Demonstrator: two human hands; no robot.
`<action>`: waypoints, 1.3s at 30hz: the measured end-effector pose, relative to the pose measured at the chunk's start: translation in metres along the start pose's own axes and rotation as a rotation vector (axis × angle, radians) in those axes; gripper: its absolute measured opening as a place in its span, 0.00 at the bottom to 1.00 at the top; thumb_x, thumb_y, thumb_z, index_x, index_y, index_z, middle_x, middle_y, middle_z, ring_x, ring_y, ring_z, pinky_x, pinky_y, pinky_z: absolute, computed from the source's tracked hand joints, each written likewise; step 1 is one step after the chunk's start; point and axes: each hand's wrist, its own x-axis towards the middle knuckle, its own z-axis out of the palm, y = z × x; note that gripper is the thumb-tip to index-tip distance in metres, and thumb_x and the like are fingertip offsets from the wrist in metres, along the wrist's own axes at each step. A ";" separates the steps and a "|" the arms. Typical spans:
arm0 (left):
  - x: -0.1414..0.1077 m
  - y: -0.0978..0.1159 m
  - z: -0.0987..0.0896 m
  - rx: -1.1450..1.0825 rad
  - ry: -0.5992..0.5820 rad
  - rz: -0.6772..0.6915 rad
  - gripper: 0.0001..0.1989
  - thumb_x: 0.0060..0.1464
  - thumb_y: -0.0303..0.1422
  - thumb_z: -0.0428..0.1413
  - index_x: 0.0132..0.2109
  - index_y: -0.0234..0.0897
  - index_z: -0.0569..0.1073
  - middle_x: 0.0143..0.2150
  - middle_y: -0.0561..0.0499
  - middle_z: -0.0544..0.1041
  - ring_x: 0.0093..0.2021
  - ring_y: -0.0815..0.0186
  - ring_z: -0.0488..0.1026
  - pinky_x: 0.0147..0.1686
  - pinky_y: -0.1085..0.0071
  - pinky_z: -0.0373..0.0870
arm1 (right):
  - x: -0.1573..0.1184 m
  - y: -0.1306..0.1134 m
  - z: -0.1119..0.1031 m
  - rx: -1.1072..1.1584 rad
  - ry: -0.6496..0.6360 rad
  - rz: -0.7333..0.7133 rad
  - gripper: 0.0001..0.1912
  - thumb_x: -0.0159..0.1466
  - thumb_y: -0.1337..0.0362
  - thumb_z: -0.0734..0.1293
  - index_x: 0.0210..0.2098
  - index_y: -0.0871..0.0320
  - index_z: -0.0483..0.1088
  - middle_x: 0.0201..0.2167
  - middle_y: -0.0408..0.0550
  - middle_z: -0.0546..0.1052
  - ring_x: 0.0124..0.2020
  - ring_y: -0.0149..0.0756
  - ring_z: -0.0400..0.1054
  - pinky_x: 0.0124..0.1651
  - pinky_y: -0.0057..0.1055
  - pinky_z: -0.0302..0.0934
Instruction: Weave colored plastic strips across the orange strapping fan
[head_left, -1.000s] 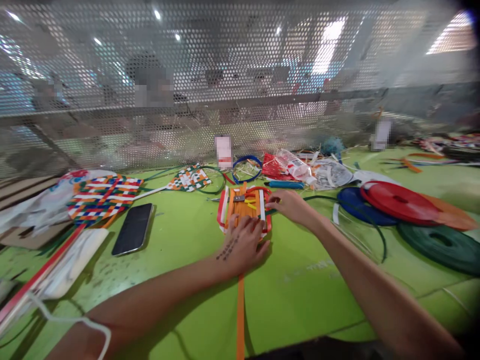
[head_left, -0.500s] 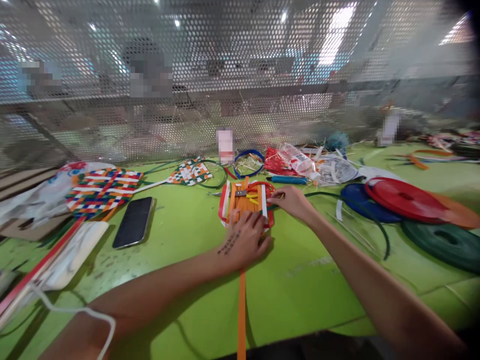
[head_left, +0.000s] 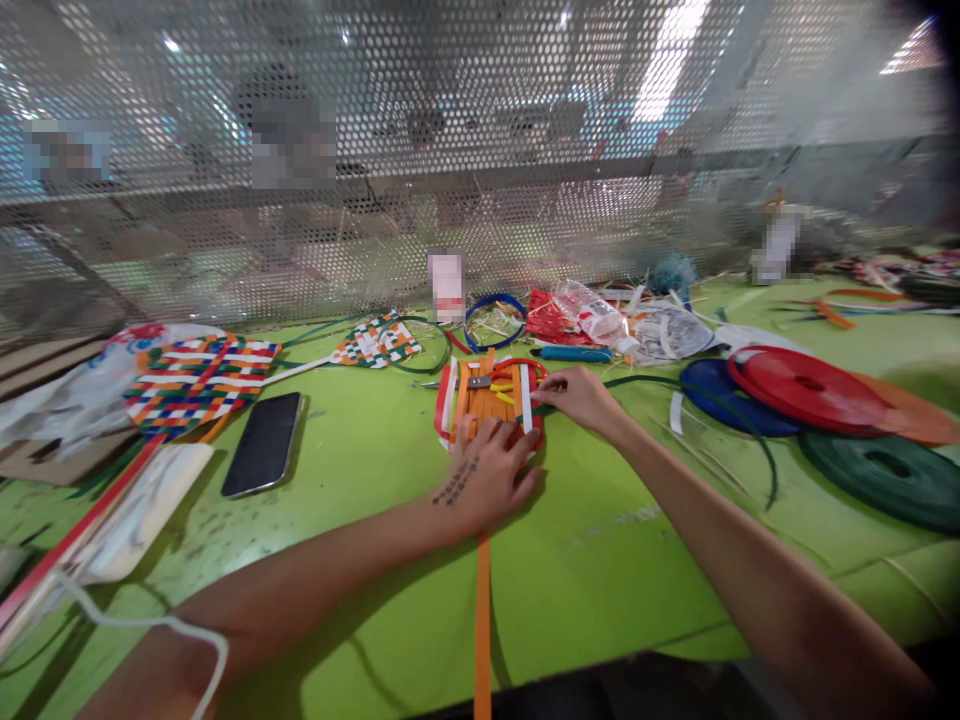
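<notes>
A small woven piece of orange, white and red strips (head_left: pixel 492 404) lies flat on the table. Across its near edge rests my left hand (head_left: pixel 487 475), flat with the fingers spread a little, pressing down on it. Scissors with red and yellow handles (head_left: pixel 504 384) lie on top of the weave, blades pointing left. At the right edge, the fingers of my right hand (head_left: pixel 577 396) pinch a green strip (head_left: pixel 646 380) whose long tail curves away to the right. One long orange strip (head_left: pixel 483 620) runs from under my left hand over the table's front edge.
A phone (head_left: pixel 264 442) and two woven fans, a larger one (head_left: pixel 202 385) and a smaller one (head_left: pixel 377 341), lie left. Rolls of strip, the red one (head_left: pixel 806 390) uppermost, sit right. Behind are a blue cutter (head_left: pixel 574 353), a plastic bottle (head_left: pixel 589 312) and a perforated screen (head_left: pixel 480 130).
The view has shifted very slightly. Both hands stay at the weave, and the right hand keeps its pinch on the green strip with hardly any movement.
</notes>
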 end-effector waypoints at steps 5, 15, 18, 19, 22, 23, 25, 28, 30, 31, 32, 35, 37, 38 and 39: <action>0.000 -0.001 0.000 -0.001 0.005 0.006 0.21 0.68 0.45 0.50 0.62 0.44 0.72 0.58 0.43 0.75 0.58 0.49 0.68 0.64 0.41 0.50 | -0.004 -0.009 -0.006 -0.056 0.007 -0.006 0.15 0.59 0.51 0.73 0.30 0.57 0.79 0.29 0.47 0.80 0.31 0.38 0.72 0.34 0.31 0.59; -0.001 0.000 -0.001 0.014 -0.013 0.035 0.21 0.69 0.47 0.50 0.63 0.46 0.70 0.56 0.45 0.76 0.59 0.50 0.66 0.65 0.42 0.49 | -0.023 -0.027 -0.031 -0.163 -0.483 -0.002 0.15 0.55 0.52 0.74 0.22 0.57 0.76 0.19 0.43 0.75 0.22 0.31 0.63 0.26 0.30 0.51; -0.001 0.000 -0.001 0.014 -0.014 0.033 0.21 0.69 0.47 0.49 0.61 0.44 0.72 0.56 0.44 0.76 0.58 0.50 0.66 0.65 0.42 0.49 | -0.025 -0.028 -0.028 -0.074 -0.561 0.066 0.16 0.54 0.50 0.75 0.22 0.57 0.77 0.18 0.43 0.74 0.20 0.30 0.62 0.23 0.29 0.52; -0.001 0.000 -0.001 0.012 -0.015 0.031 0.21 0.69 0.47 0.49 0.61 0.44 0.72 0.56 0.44 0.76 0.58 0.50 0.66 0.64 0.42 0.49 | -0.026 -0.028 -0.027 -0.028 -0.594 0.088 0.17 0.53 0.50 0.75 0.22 0.57 0.76 0.18 0.43 0.74 0.19 0.30 0.62 0.23 0.29 0.54; 0.000 0.001 -0.001 0.001 -0.011 0.019 0.21 0.69 0.47 0.49 0.59 0.42 0.72 0.55 0.44 0.77 0.57 0.50 0.67 0.64 0.42 0.50 | -0.026 -0.027 -0.027 0.058 -0.658 0.135 0.16 0.53 0.51 0.75 0.21 0.57 0.75 0.17 0.43 0.73 0.17 0.28 0.62 0.21 0.27 0.55; 0.000 0.001 -0.001 -0.003 -0.010 0.012 0.21 0.69 0.47 0.49 0.59 0.42 0.72 0.55 0.44 0.77 0.57 0.50 0.67 0.64 0.42 0.50 | -0.026 -0.027 -0.027 0.067 -0.665 0.145 0.15 0.53 0.52 0.75 0.21 0.57 0.75 0.16 0.43 0.73 0.17 0.28 0.61 0.20 0.26 0.55; 0.000 0.002 -0.001 -0.006 -0.011 0.001 0.20 0.68 0.47 0.49 0.56 0.41 0.73 0.54 0.44 0.77 0.56 0.51 0.68 0.63 0.43 0.51 | -0.024 -0.026 -0.027 0.084 -0.679 0.164 0.13 0.53 0.55 0.75 0.21 0.57 0.76 0.16 0.43 0.73 0.16 0.27 0.62 0.19 0.25 0.54; 0.000 0.002 -0.002 -0.006 -0.010 -0.005 0.18 0.68 0.46 0.49 0.54 0.41 0.73 0.54 0.44 0.78 0.57 0.50 0.68 0.63 0.43 0.52 | -0.019 -0.026 -0.025 0.104 -0.716 0.184 0.12 0.52 0.56 0.75 0.20 0.57 0.77 0.16 0.43 0.74 0.17 0.28 0.64 0.19 0.25 0.56; -0.001 0.002 -0.003 -0.009 -0.007 0.000 0.17 0.68 0.45 0.49 0.54 0.43 0.74 0.55 0.44 0.78 0.58 0.50 0.67 0.63 0.42 0.53 | -0.016 -0.027 -0.025 0.096 -0.747 0.198 0.13 0.51 0.56 0.76 0.19 0.57 0.76 0.15 0.44 0.75 0.17 0.29 0.66 0.20 0.25 0.59; -0.001 0.002 -0.003 -0.013 -0.004 0.005 0.17 0.68 0.45 0.49 0.54 0.43 0.74 0.55 0.44 0.77 0.58 0.49 0.67 0.63 0.42 0.53 | -0.016 -0.027 -0.025 0.091 -0.760 0.208 0.14 0.51 0.55 0.77 0.19 0.57 0.76 0.15 0.44 0.75 0.17 0.30 0.67 0.21 0.25 0.61; -0.001 0.002 -0.004 -0.018 -0.002 0.010 0.16 0.68 0.44 0.49 0.54 0.43 0.75 0.55 0.44 0.77 0.58 0.49 0.67 0.63 0.42 0.54 | -0.015 -0.028 -0.024 0.091 -0.772 0.223 0.15 0.52 0.55 0.77 0.19 0.57 0.75 0.15 0.45 0.75 0.17 0.30 0.68 0.21 0.25 0.62; -0.001 0.002 -0.003 -0.025 0.013 0.015 0.15 0.67 0.44 0.50 0.51 0.43 0.76 0.54 0.43 0.77 0.58 0.50 0.68 0.63 0.42 0.54 | -0.018 -0.027 -0.024 0.136 -0.797 0.300 0.16 0.52 0.52 0.78 0.21 0.58 0.76 0.19 0.47 0.78 0.19 0.32 0.72 0.24 0.26 0.68; 0.000 0.003 -0.003 -0.022 0.022 0.008 0.15 0.67 0.43 0.51 0.50 0.43 0.77 0.53 0.43 0.77 0.57 0.50 0.69 0.63 0.42 0.55 | -0.020 -0.025 -0.023 0.189 -0.804 0.355 0.18 0.52 0.50 0.79 0.24 0.59 0.76 0.21 0.48 0.80 0.21 0.34 0.75 0.27 0.28 0.72; 0.000 0.003 -0.003 -0.020 0.025 0.006 0.15 0.67 0.43 0.51 0.50 0.43 0.77 0.53 0.43 0.77 0.57 0.49 0.69 0.63 0.42 0.55 | -0.022 -0.024 -0.022 0.209 -0.803 0.376 0.19 0.51 0.49 0.79 0.25 0.59 0.76 0.23 0.49 0.81 0.22 0.35 0.76 0.28 0.28 0.73; 0.000 0.003 -0.003 -0.018 0.026 0.004 0.15 0.67 0.43 0.51 0.49 0.42 0.77 0.53 0.42 0.77 0.57 0.49 0.69 0.62 0.42 0.56 | -0.023 -0.023 -0.021 0.225 -0.799 0.391 0.20 0.51 0.48 0.80 0.26 0.59 0.76 0.23 0.50 0.82 0.23 0.36 0.77 0.28 0.29 0.73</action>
